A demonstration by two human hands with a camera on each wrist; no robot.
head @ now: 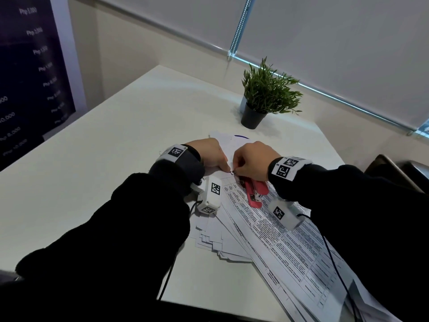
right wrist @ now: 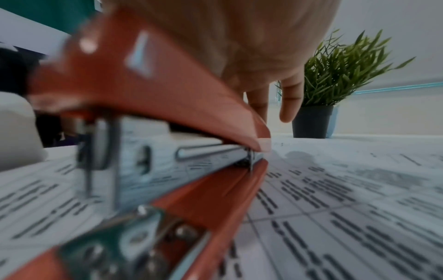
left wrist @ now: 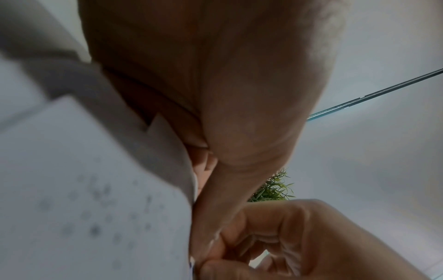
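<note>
Two risks stand out. The first is a torn corner. The right hand (head: 253, 159) pinches a small dark staple (head: 232, 172) at the top corner of the papers (head: 267, 228). A pull at an angle, or before both legs are straightened, would likely rip the sheet rather than free it. The second is a pricked fingertip, since bare thumb and forefinger work the wire directly and the left hand (head: 206, 154) has its thumb right against the same spot. A lesser worry is the loose stack. It lies fanned out toward 6 o'clock on the white surface (head: 116, 147), and a hard tug could drag the top sheets askew.

The right hand is curled, with thumb and forefinger closed on the staple. The right wrist view shows two more fingers (right wrist: 291, 102) hanging down beyond the nose of the red stapler (head: 254, 191). That stapler lies on the papers at 5 o'clock of the hand, under the palm and wrist. Whether the palm grips it or only rests over it I cannot tell.

The left hand, at 9 o'clock of the staple, holds the corner of the sheets between thumb and bent fingers. The left wrist view shows paper running up into its palm. A potted plant (head: 267, 96) stands well apart at 1 o'clock.
</note>
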